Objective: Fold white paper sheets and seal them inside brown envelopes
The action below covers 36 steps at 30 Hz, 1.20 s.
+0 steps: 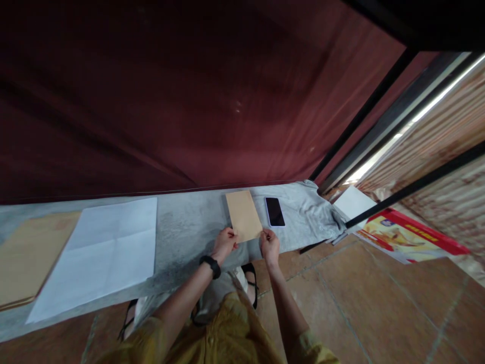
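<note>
So there's this small brown paper rectangle (243, 215) over the cloth-covered bench (185, 222), toward the near edge. Can't tell if it's lying fully flat or lifted a touch at the near end. Taking it as the clock centre, the left hand (226, 241) is at 7 o'clock, its grip clamped on the near left corner, and the right hand (269, 245) is at 5 o'clock, grip pinched on the near right corner. So that's 2 hands on 1 piece of paper. There's a black wristband (210, 266) on the left wrist.

Just beside the paper at 3 o'clock is a phone (275, 212), dark screen facing up. Over between 8 and 9 o'clock there's a big white sheet (102, 247) with faint creases, and past that, partly under it, some larger brown paper (41, 247).

Further out, a dark red curtain (189, 111) fills 12 o'clock. Well off at 3 o'clock, beyond the bench end, a red and yellow printed panel (401, 235) sits low down by the tiled floor (379, 298).
</note>
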Motion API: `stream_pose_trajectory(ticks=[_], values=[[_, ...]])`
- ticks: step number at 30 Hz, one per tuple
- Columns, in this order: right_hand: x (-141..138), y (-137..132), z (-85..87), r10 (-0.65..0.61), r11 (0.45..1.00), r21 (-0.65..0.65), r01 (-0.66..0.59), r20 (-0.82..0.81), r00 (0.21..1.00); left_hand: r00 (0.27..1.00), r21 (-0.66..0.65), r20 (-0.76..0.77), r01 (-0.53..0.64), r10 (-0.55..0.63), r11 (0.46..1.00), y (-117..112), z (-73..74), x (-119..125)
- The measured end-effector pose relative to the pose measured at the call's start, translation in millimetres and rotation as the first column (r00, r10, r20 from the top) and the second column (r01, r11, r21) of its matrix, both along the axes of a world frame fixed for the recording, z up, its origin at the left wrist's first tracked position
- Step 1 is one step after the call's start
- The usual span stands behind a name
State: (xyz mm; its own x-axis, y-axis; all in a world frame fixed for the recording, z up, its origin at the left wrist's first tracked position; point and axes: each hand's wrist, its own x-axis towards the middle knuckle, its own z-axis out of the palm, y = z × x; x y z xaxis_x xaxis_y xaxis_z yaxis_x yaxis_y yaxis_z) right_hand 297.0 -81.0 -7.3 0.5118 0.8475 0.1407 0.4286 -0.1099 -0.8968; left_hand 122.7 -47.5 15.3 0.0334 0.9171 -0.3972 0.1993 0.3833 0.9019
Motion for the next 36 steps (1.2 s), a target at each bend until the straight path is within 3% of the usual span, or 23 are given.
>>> stream_pose_trajectory(ticks=[7,15,26,28,32,36], values=[[6.5,5.4,-0.1,-0.020,0.993,-0.118,0.027,0.053,0.998,0.993,0.019,-0.118,0.020,-0.018,1.000,4.0,-7.6,3.5],[10.0,3.9,6.6,0.030,0.991,-0.129,-0.031,-0.002,1.000,0.957,0.081,-0.286,0.072,-0.046,0.994,2.5,6.4,4.7],[12.4,4.0,2.2,0.043,0.991,-0.131,-0.023,0.154,0.987,0.798,0.082,-0.595,0.184,-0.100,0.979,-7.4,18.6,14.0],[12.8,3.9,-0.6,0.057,0.991,-0.133,-0.033,0.178,0.982,0.705,0.103,-0.694,0.299,-0.147,0.949,-15.1,20.3,15.8],[12.1,3.4,-4.2,0.060,0.990,-0.139,-0.031,0.203,0.977,0.433,0.121,-0.883,0.582,-0.181,0.804,-30.8,20.5,20.6],[11.2,3.5,-4.5,0.051,0.989,-0.143,-0.019,0.222,0.974,0.371,0.128,-0.914,0.647,-0.164,0.752,-37.6,17.2,25.0]])
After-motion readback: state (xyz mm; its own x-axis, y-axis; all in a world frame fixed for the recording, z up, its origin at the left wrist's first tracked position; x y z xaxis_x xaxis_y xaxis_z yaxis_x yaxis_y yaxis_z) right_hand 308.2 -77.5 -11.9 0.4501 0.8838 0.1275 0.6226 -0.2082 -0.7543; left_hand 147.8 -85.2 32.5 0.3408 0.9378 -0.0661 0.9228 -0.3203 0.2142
